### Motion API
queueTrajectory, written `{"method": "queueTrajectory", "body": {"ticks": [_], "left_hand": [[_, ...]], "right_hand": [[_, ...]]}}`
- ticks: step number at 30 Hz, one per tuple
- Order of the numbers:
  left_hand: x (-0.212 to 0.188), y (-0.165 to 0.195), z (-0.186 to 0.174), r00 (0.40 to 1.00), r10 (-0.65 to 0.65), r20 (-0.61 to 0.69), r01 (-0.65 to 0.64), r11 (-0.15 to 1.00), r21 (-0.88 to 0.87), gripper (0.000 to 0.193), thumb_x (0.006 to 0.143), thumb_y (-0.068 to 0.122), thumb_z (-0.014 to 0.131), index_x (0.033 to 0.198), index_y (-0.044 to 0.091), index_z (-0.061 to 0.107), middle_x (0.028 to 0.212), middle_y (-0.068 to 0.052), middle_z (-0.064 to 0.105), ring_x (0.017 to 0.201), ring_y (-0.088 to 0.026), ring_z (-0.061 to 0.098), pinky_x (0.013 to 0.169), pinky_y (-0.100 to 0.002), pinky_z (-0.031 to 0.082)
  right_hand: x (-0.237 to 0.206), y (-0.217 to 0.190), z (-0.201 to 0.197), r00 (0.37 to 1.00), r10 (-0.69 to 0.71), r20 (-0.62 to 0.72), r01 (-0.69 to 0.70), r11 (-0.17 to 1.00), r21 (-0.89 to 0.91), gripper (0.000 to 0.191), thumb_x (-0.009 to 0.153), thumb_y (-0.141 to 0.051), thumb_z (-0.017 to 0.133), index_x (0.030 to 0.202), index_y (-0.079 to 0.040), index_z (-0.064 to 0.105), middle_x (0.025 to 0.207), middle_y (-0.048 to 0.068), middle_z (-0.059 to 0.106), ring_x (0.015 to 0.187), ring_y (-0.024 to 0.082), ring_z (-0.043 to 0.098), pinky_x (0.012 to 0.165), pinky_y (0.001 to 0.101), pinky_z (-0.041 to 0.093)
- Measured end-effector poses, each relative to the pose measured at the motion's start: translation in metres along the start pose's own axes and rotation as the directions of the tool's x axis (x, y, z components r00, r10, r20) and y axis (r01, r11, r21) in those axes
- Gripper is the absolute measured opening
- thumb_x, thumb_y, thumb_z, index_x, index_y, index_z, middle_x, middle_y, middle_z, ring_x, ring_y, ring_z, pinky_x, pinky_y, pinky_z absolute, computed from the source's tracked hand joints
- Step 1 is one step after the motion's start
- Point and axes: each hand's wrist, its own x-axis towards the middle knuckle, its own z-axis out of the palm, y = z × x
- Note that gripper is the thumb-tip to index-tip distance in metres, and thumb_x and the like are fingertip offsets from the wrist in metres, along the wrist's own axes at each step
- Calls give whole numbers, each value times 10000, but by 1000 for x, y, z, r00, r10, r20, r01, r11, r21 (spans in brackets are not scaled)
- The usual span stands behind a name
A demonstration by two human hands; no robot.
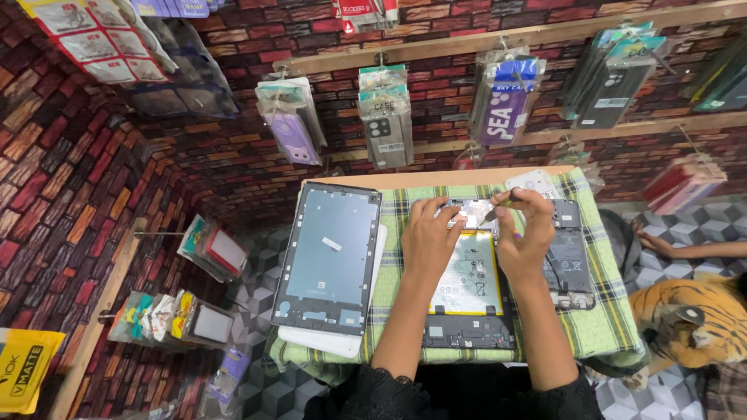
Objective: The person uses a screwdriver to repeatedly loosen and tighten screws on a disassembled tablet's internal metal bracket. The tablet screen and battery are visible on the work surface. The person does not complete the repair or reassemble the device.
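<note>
Left hand (430, 233) flat, fingers spread, pressing opened tablet (471, 292) on checked-cloth worktop (607, 311). Right hand (523, 233) pinches small tool (498, 208) over tablet's top edge. Detached tablet frame (331, 257) lies left.

Two hands (432, 233) (525, 233), one opened tablet (471, 288), one tablet frame (331, 257), one toy tiger (689, 319).

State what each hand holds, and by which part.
The right hand pinches a thin tool by its upper end. The left hand holds nothing; it rests on the opened tablet.

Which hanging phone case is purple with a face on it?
The purple case hanging farthest left on the wooden rail. The grey case beside it has no face.
</note>
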Motion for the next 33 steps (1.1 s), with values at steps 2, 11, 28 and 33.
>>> {"method": "queueTrajectory", "body": {"ticks": [2, 11, 28, 33], "left_hand": [[0, 0, 0, 1000, -4, 10, 3, 1000, 13, 249, 859, 256, 780, 1062, 113, 790, 1235, -7, 697, 1194, -227, 602, 897, -392, 556], [-1, 0, 1, 1000, -4, 7, 4, 1000, 3, 241, 862, 259, 776, 1053, 112, 788, 1236, -5, 698, 1201, -232, 601, 899, -397, 556], [-2, -1, 0, 1000, -10, 10, 10, 1000, 2, 249, 857, 252, 784, 1067, 119, 790, 1244, -6, 693, 1203, -231, 592, 908, -396, 558], [-2, 0, 3, 1000, -13, 12, 13, 1000, 13, 247, 857, 251, 782, 1065, 118, 789, 1244, -5, 693, 1208, -232, 588, 899, -394, 559]], "right_hand": [[1, -3, 0, 999, 47, 11, -48, 989, 139, 373, 1047, 76, 569, 1368, -57, 433, 1164, 100, 683, 1101, 197, 719, 1012, 318, 563], [4, -7, -2, 1000, -13, 0, 13, 998, -67, 447, 936, 64, 672, 1327, -49, 489, 1176, 137, 641, 1057, 272, 670, 989, 360, 519], [0, -3, -7, 995, -99, -17, 94, 978, -185, 478, 869, 135, 705, 1263, -49, 505, 1249, 135, 540, 1103, 269, 581, 959, 341, 462], [-1, 0, -4, 997, 63, -42, -54, 982, 180, 432, 939, 104, 602, 1307, -90, 489, 1298, 99, 540, 1105, 201, 652, 1011, 331, 510]]}}
